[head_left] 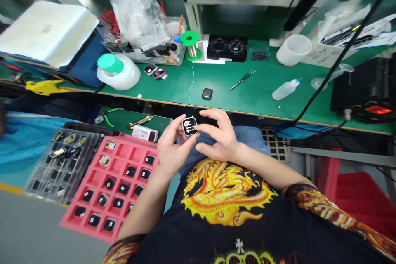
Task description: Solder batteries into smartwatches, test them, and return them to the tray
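A small square watch (189, 126) with a lit screen showing icons is held above my lap, just off the bench's front edge. My left hand (175, 144) grips it between thumb and fingers. At its right side is my right hand (218, 134), fingers apart, with the index fingertip touching or almost touching the watch's edge. On the green bench (173, 86) beyond lies a black square piece (207, 93). Two more watch cases (151, 69) rest farther left. To the lower left, a pink tray (93, 177) has black square pieces in several compartments.
Tweezers (243, 79), a dropper bottle (286, 89) and a solder spool (191, 45) stand or lie on the bench. A white bottle (119, 75) is at left, beside a clear tray (58, 169) below. A black cable (335, 64) crosses the right side.
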